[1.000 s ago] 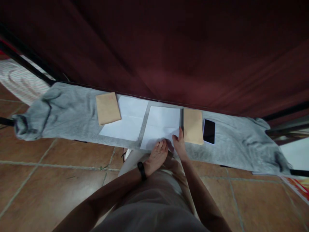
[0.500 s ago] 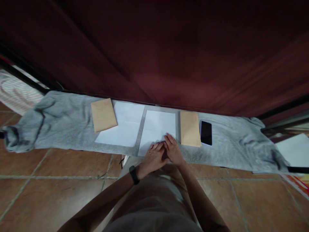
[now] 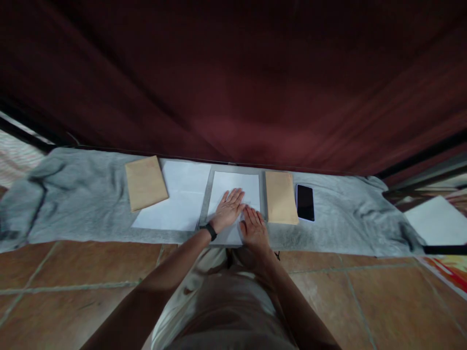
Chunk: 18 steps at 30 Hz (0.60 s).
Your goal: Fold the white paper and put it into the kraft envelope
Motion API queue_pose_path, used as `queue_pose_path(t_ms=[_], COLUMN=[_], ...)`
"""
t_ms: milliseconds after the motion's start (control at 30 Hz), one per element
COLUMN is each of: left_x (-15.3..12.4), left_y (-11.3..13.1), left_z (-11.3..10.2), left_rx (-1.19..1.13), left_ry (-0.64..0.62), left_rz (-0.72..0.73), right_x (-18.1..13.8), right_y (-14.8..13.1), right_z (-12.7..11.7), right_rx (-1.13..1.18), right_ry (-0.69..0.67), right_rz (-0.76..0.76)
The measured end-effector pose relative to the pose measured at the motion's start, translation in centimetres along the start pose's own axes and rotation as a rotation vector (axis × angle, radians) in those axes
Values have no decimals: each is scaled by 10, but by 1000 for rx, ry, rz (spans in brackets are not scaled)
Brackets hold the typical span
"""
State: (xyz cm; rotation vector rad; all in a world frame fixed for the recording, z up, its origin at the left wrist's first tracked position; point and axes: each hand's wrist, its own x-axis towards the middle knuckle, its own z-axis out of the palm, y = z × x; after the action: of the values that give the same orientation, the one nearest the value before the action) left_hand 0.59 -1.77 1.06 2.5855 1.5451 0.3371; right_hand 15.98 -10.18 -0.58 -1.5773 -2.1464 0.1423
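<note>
A white sheet of paper [image 3: 237, 181] lies before me on a grey cloth. My left hand [image 3: 228, 210], with a dark band on its wrist, rests flat on the middle of the sheet, fingers stretched out. Close beside it, my right hand [image 3: 254, 228] lies flat over the sheet's near right part, fingers extended. The fingertips of the two hands are almost touching. Neither hand holds anything. Just right of the sheet is a brown envelope [image 3: 280, 197]. More white paper [image 3: 184, 194] lies to the left, partly under a second brown envelope [image 3: 146, 183].
A phone [image 3: 305, 202] with a dark screen lies right of the envelope. The grey cloth [image 3: 346, 218] covers the long narrow surface, wrinkled at both ends. A dark red curtain [image 3: 233, 97] hangs behind it. At far right is a white sheet-like object [image 3: 440, 221]. Floor tiles [image 3: 91, 272] show below.
My left hand has moved forward onto the middle of the sheet and flattened. My right hand has shifted slightly nearer to me and lies flat. The view has shifted a little.
</note>
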Motion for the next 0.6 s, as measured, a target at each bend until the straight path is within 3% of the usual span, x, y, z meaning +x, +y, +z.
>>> queue_pose_path(t_ms=[367, 500, 600], left_x=[59, 61, 51], left_y=[-49, -46, -30], left_z=[-1, 1, 3], left_rx=[-24, -28, -24], left_ry=[14, 35, -2], left_rz=[-167, -186, -71], right_x=[0, -1, 0], right_y=[-1, -2, -3], right_z=[-5, -6, -8], right_rx=[7, 21, 37], right_ry=[4, 9, 16], right_rz=[-13, -15, -14])
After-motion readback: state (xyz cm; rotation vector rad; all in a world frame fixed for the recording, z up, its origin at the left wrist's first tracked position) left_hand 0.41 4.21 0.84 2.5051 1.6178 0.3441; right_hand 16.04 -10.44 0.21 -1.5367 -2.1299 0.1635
